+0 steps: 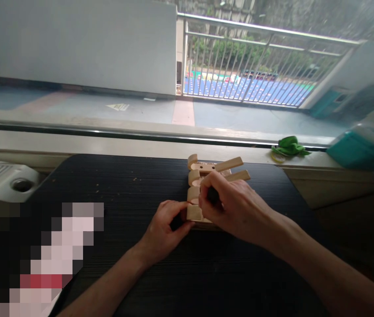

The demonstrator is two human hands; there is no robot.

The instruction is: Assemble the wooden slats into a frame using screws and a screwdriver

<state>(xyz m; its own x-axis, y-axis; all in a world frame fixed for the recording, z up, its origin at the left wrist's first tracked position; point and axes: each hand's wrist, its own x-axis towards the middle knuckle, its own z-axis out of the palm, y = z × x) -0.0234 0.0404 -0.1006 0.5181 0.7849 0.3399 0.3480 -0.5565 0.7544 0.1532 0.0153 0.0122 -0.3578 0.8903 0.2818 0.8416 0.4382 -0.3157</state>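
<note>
A pale wooden assembly (196, 176), made of rounded blocks stacked in a row with flat sticks poking out to the right, lies on a black ribbed mat (117, 185). My left hand (167, 231) is curled against the near left end of the assembly, thumb and fingers pinching its lowest block. My right hand (231, 207) lies over the middle of the assembly with fingers closed, pressing or gripping a piece there. What is under the right fingers is hidden.
A window sill (108, 145) runs behind the mat. A green cloth (291, 146) and a yellow ring lie on it at right, beside a teal box (358, 152). A white ribbed object (2, 180) sits at far left. A blurred patch covers the lower left.
</note>
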